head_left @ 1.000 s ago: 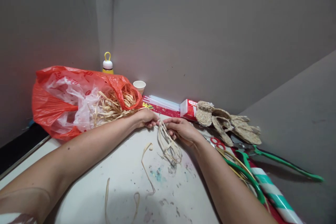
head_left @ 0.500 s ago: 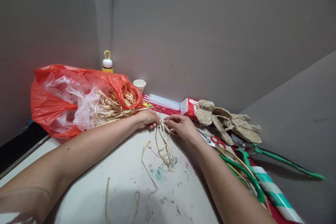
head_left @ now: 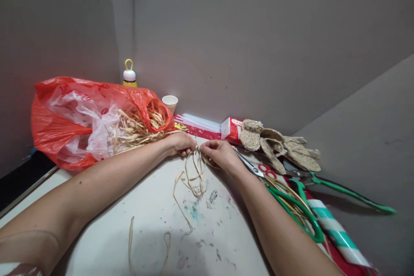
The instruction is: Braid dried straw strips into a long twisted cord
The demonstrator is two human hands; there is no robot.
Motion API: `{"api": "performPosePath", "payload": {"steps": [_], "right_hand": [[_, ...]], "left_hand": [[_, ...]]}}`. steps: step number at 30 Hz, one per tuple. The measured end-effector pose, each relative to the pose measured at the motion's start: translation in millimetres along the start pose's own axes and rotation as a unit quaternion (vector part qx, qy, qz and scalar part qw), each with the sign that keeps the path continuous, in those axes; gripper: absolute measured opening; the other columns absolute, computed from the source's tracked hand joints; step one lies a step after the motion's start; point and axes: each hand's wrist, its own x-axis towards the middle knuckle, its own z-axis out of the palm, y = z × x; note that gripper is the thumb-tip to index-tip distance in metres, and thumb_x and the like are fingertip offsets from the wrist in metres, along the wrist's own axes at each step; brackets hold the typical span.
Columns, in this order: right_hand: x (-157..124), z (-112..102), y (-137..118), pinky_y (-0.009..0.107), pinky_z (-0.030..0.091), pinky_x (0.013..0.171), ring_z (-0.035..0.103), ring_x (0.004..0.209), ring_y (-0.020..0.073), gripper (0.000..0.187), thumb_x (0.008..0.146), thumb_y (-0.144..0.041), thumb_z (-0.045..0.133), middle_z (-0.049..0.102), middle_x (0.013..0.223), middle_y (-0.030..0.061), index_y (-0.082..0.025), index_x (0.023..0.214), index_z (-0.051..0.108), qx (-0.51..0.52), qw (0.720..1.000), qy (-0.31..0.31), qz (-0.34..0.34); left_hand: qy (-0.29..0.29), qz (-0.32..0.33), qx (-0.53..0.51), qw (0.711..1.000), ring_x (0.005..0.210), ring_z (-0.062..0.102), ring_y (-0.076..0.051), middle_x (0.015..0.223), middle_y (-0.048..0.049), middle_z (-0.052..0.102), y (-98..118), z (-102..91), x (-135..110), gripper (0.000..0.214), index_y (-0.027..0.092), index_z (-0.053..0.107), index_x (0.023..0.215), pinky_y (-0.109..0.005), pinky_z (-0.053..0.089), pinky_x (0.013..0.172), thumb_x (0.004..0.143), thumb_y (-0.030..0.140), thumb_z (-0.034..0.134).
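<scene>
Spreading out around the fingers, white tabletop [head_left: 236, 224], same as a second ago: smooth, flat, teal and grey stains. Bag [head_left: 61, 125] left of the fingers, also unchanged: thin crinkly orange plastic, clear film inside, dry ribbon-like straw at its mouth. Well right of the fingers, woven pieces [head_left: 250, 138]: coarse, braided, rounded; can't tell what they are.

Left hand [head_left: 181, 143] has hardly moved, fingertips closed on the top of the pale strands [head_left: 198, 193]. Right hand [head_left: 223, 154] has: its forefinger lay stretched flatter a second ago, now thumb and forefinger make a tight pinch on the same top end, tips just beside the left ones, almost no gap. The strands trail on the person's side of the fingers; their loops have shifted from right of the pinch to roughly in line with it, in a rounder oval. My read: handling is concentrated at the pinch, tails just following. They look limp, flat, papery. Smallest: a loose strand [head_left: 183, 210] near the fingers, on the person's side, thin, kinked, curled at one end.
</scene>
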Motion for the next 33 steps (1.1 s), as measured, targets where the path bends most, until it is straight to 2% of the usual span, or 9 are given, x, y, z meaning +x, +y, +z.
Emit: {"api": "performPosePath", "payload": {"steps": [5,9,13,19,22,25,30,33], "right_hand": [[1,2,1,0.019,0.024,0.036,0.035,0.035,0.0054,0.017,0.06,-0.029,0.065,0.046,0.039,-0.0056,-0.015,0.056,0.056,-0.021,1.0,0.004,-0.022],[2,-1,3,0.019,0.024,0.035,0.033,0.034,0.0051,0.018,0.064,-0.028,0.061,0.043,0.037,-0.0057,-0.015,0.053,0.052,-0.002,1.0,-0.02,-0.001],[3,-7,3,0.018,0.027,0.036,0.037,0.035,0.005,0.017,0.064,-0.027,0.061,0.047,0.041,-0.0047,-0.015,0.054,0.053,0.007,0.999,-0.038,0.012],[2,-9,0,0.016,0.018,0.032,0.034,0.031,0.0038,0.016,0.064,-0.026,0.063,0.046,0.04,-0.0058,-0.016,0.059,0.053,0.051,0.995,-0.074,0.05],[3,-10,0,0.016,0.018,0.031,0.033,0.031,0.0035,0.018,0.063,-0.029,0.066,0.047,0.04,-0.0062,-0.016,0.064,0.055,0.086,0.989,-0.097,0.065],[4,-9,2,0.015,0.024,0.033,0.036,0.034,0.0033,0.022,0.059,-0.029,0.072,0.05,0.043,-0.0052,-0.015,0.066,0.057,0.117,0.986,-0.104,0.056],[3,-7,1,0.015,0.025,0.033,0.038,0.035,0.0036,0.03,0.051,-0.029,0.078,0.052,0.045,-0.0052,-0.015,0.067,0.057,0.135,0.985,-0.09,0.066],[2,-6,-2,0.015,0.029,0.033,0.04,0.035,0.0035,0.027,0.052,-0.025,0.077,0.053,0.045,-0.0052,-0.014,0.069,0.059,0.117,0.988,-0.075,0.073]], "left_hand": [[0.004,0.01,0.0,1.0,0.035,0.033,-0.003,0.042,0.0043,0.047,0,0.3,-1,0.013,0.012,0.054,0.058,-0.017,0.02,0.035,0.068,0.003,0.054],[0.013,0.015,0.008,1.0,0.033,0.03,-0.004,0.038,0.005,0.042,2,-1.1,-1,0.012,0.011,0.056,0.057,-0.018,0.017,0.034,0.067,0.004,0.053],[0.011,0.02,0.01,1.0,0.032,0.027,-0.004,0.035,0.0067,0.036,2,-3.8,2,0.011,0.012,0.056,0.058,-0.018,0.015,0.033,0.066,0.004,0.053],[-0.016,0.006,-0.016,1.0,0.032,0.031,-0.003,0.051,-0.0001,0.057,-2,-4.1,7,0.018,0.012,0.052,0.06,-0.018,0.015,0.033,0.078,0.015,0.049],[-0.025,0.008,-0.019,0.999,0.032,0.029,-0.001,0.05,0.0001,0.055,-2,-2.7,6,0.017,0.01,0.054,0.059,-0.017,0.013,0.033,0.076,0.012,0.052],[-0.028,0.012,-0.02,0.999,0.032,0.027,0.0,0.048,0.0003,0.054,-1,-1.5,3,0.018,0.01,0.054,0.056,-0.017,0.011,0.033,0.073,0.013,0.056],[-0.017,0.019,-0.03,0.999,0.032,0.029,0.0,0.051,-0.0003,0.055,0,-0.5,3,0.02,0.011,0.052,0.054,-0.017,0.012,0.032,0.073,0.015,0.056],[-0.018,0.012,-0.033,0.999,0.032,0.028,-0.001,0.049,0.0011,0.053,-1,-1.0,4,0.018,0.011,0.05,0.053,-0.017,0.013,0.032,0.07,0.012,0.058]]}}
